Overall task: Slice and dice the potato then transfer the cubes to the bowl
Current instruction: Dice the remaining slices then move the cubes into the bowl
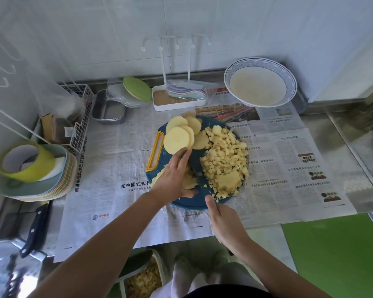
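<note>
– Fingers [182,158] of the left hand [172,175]?
– Straight, pressing potato strips [190,182] onto the board [187,204].
– Right hand [222,220]?
– Curled round the knife [199,175]. On the board, cubes [224,160] lie at three o'clock and slices [179,138] at eleven; the bowl [260,82] stands beyond at one.

White tiled wall [224,29], steel counter [340,134].

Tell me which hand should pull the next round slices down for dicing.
Left. The left hand lies flat on the cut pieces, fingertips touching the round slices; the right hand is at the near edge of the cutting board, its grip on the knife.
</note>
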Demonstrator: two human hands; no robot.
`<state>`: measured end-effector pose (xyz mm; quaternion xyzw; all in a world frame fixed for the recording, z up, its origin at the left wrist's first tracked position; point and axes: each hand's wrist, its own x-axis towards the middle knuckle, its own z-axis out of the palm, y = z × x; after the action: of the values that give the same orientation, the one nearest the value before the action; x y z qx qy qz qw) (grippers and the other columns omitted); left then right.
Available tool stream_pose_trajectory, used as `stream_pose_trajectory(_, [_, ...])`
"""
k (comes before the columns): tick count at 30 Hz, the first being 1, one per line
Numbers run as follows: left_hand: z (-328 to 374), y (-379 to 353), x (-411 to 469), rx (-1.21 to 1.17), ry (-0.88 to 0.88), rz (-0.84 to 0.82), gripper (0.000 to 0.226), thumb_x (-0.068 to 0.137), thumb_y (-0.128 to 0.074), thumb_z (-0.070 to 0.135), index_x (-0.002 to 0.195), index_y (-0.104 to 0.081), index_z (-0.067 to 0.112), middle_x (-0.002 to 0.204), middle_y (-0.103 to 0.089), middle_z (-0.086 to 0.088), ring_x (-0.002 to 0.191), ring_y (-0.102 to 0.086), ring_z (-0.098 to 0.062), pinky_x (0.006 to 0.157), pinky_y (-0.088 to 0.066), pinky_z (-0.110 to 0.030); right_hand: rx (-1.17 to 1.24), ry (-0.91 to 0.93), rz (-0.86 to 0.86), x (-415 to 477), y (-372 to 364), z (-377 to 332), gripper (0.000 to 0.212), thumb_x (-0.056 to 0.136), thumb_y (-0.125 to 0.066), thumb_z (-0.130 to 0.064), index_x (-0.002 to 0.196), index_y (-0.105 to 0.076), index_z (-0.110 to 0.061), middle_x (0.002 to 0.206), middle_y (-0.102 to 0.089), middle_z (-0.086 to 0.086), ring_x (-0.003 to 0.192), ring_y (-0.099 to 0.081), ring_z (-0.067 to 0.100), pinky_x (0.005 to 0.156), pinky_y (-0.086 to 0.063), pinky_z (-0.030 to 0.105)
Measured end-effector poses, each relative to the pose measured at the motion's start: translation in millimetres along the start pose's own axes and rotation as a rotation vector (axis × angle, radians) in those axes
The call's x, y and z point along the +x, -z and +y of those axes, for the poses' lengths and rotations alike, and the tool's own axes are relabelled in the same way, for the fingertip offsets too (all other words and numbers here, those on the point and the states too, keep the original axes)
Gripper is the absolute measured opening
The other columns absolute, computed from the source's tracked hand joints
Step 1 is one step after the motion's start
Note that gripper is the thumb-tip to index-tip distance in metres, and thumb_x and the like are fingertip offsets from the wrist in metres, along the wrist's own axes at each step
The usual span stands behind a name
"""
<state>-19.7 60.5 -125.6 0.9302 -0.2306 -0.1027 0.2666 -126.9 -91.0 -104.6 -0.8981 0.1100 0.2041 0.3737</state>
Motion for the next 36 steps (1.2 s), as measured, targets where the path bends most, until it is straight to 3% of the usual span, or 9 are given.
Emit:
stream_pose_trajectory(3, [-1.9,7.8,-0.1,0.011,-0.040,0.118,0.115,0.063,-0.083,0.044,0.151,-0.016,0.010,0.152,-0.020,-0.010,0.143,-0.007,-0.021,0.115,-0.019,-0.057,0.010,-0.003,0.012,0.5,-1.6,2.0,0.063,0.102,-0.021,-0.045,0.048,-0.032,-0.016,0.044,-0.035,-0.004,0.041,-0.036,0.008,0.047,-0.029,0.021])
stream_pose_trajectory(6, [-20.0,11.6,-12.7,0.044,-0.022,0.317,0.109,0.062,-0.068,0.060,0.147,-0.023,0.008,0.144,-0.028,-0.014,0.137,-0.022,-0.030,0.108,-0.026,-0.066,-0.008,0.016,0.029,0.6,0.2,1.2,0.062,0.103,-0.022,-0.044,0.048,-0.031,-0.016,0.044,-0.032,-0.005,0.039,-0.032,0.007,0.044,-0.028,0.020])
stream_pose_trajectory(11, [-25.5,-15.1,-53.3,-0.118,0.216,0.394,0.109,0.064,-0.067,0.060,0.149,-0.011,0.019,0.148,-0.017,-0.011,0.139,-0.023,-0.033,0.105,-0.037,-0.059,0.019,0.024,0.028,3.7,-1.6,-2.2,0.063,0.102,-0.021,-0.045,0.048,-0.030,-0.014,0.045,-0.031,-0.003,0.041,-0.031,0.009,0.045,-0.026,0.023])
stream_pose_trajectory(14, [-14.5,-30.0,-56.0,-0.216,0.301,0.360,0.116,0.066,-0.081,0.042,0.150,-0.004,0.022,0.151,-0.014,-0.012,0.142,-0.019,-0.029,0.108,-0.037,-0.052,0.049,0.015,0.033,4.7,-5.2,-4.0,0.064,0.101,-0.021,-0.046,0.048,-0.033,-0.014,0.045,-0.035,-0.002,0.044,-0.039,0.012,0.052,-0.035,0.028])
stream_pose_trajectory(18, [-13.1,-36.8,-44.8,-0.159,0.280,0.352,0.117,0.065,-0.085,0.035,0.149,-0.005,0.024,0.153,-0.015,-0.015,0.143,-0.014,-0.031,0.114,-0.024,-0.058,0.089,-0.004,0.019,4.5,-7.9,-2.7,0.064,0.100,-0.021,-0.049,0.050,-0.037,-0.013,0.046,-0.040,0.000,0.045,-0.044,0.016,0.060,-0.048,0.039])
stream_pose_trajectory(22, [-23.3,-34.6,-36.9,-0.005,0.288,0.353,0.114,0.059,-0.071,0.060,0.150,-0.011,0.024,0.153,-0.021,-0.013,0.144,-0.011,-0.035,0.111,0.007,-0.056,0.127,-0.013,0.012,6.0,-6.3,1.4,0.063,0.100,-0.023,-0.052,0.051,-0.037,-0.015,0.047,-0.040,0.000,0.046,-0.042,0.015,0.057,-0.044,0.037])
stream_pose_trajectory(27, [-26.5,-39.7,-33.4,-0.084,0.217,0.366,0.109,0.059,-0.063,0.066,0.147,-0.027,0.013,0.136,-0.043,-0.014,0.133,-0.031,-0.028,0.116,-0.012,-0.054,0.114,-0.004,0.011,5.5,-6.9,4.9,0.065,0.097,-0.019,-0.054,0.047,-0.034,-0.014,0.043,-0.037,-0.002,0.042,-0.040,0.012,0.056,-0.040,0.034])
stream_pose_trajectory(34, [-34.3,-35.6,-28.5,-0.124,0.183,0.295,0.121,0.056,-0.083,0.052,0.151,-0.019,0.014,0.155,-0.021,-0.010,0.142,-0.019,-0.027,0.115,-0.022,-0.047,0.089,-0.004,-0.007,5.4,-4.0,3.6,0.063,0.102,-0.020,-0.048,0.050,-0.034,-0.014,0.047,-0.038,-0.002,0.043,-0.038,0.008,0.050,-0.032,0.023])
stream_pose_trajectory(36, [-35.2,-33.6,-25.9,-0.098,0.157,0.277,0.117,0.057,-0.087,0.045,0.150,-0.024,0.013,0.150,-0.032,-0.010,0.139,-0.026,-0.026,0.114,-0.025,-0.043,0.105,-0.015,-0.009,5.1,-3.4,3.6,0.064,0.102,-0.021,-0.048,0.049,-0.034,-0.014,0.045,-0.037,-0.003,0.041,-0.038,0.008,0.052,-0.036,0.025])
